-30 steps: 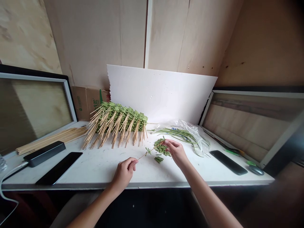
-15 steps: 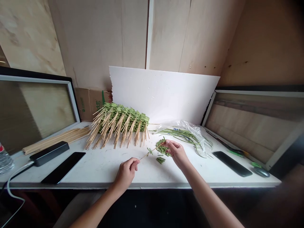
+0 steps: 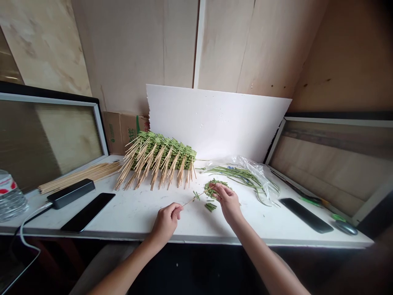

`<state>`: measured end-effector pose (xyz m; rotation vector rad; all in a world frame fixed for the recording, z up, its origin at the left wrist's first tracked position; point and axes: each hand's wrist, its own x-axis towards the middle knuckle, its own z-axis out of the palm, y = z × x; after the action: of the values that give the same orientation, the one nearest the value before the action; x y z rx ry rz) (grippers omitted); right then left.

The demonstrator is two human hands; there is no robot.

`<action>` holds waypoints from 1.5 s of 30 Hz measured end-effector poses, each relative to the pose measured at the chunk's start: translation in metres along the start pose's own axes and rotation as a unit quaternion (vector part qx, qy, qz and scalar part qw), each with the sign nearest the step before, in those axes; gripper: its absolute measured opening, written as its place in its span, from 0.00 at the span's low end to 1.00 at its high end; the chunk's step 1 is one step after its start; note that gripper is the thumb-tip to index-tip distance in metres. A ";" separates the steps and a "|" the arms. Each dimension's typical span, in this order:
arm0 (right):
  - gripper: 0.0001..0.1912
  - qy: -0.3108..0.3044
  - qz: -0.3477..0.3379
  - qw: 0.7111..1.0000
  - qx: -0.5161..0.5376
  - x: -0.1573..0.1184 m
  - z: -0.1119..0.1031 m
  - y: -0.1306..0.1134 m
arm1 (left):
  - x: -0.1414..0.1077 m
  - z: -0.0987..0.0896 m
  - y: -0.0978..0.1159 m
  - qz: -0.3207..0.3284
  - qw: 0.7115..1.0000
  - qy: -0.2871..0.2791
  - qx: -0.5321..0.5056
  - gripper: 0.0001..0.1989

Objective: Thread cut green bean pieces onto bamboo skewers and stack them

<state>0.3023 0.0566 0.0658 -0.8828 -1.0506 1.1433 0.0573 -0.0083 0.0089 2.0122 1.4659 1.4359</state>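
My left hand [image 3: 168, 218] is closed around the lower end of a thin bamboo skewer [image 3: 188, 202], which slants up to the right. Short cut garlic scape pieces [image 3: 196, 196] sit crosswise on it near the middle. At the skewer's far end the fingers of my right hand [image 3: 226, 200] are pinched on a small garlic scape piece, mostly hidden by the fingers. Under and behind that hand lies a pile of cut garlic scape pieces [image 3: 218, 181]. A small row of cut pieces [image 3: 210, 207] lies just in front of the pile.
Filled skewers [image 3: 166, 149] are stacked at the back, sticks forward. Bare skewers [image 3: 82, 176] lie left, near a black box [image 3: 71, 194], a phone [image 3: 89, 212] and a bottle [image 3: 10, 198]. Long scapes [image 3: 236, 174] lie by a plastic bag [image 3: 260, 176]. Another phone [image 3: 306, 215] lies right.
The view has shifted slightly, so the table things appear further right. The green piece that stuck up at my right fingertips no longer shows clearly. Both hands keep their hold.
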 end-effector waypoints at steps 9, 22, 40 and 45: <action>0.17 -0.018 0.010 1.000 -0.009 -0.016 0.019 0.009 | -0.001 0.001 -0.002 0.002 1.000 -0.007 -0.006 0.17; 0.13 -0.037 -0.033 0.996 -0.077 -0.038 0.042 0.033 | -0.001 -0.001 -0.001 -0.001 1.000 -0.005 -0.007 0.17; 0.13 -0.325 -0.310 0.639 -0.625 0.037 0.032 0.020 | 0.004 0.001 -0.001 -0.049 0.994 0.041 -0.089 0.16; 0.08 -0.318 -0.291 0.690 -0.582 0.039 0.032 0.016 | 0.004 0.001 -0.001 -0.049 0.994 0.038 -0.095 0.16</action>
<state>0.2706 0.0988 0.0670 -0.9419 -2.5539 0.0486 0.0578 -0.0038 0.0101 1.7679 1.3793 1.5615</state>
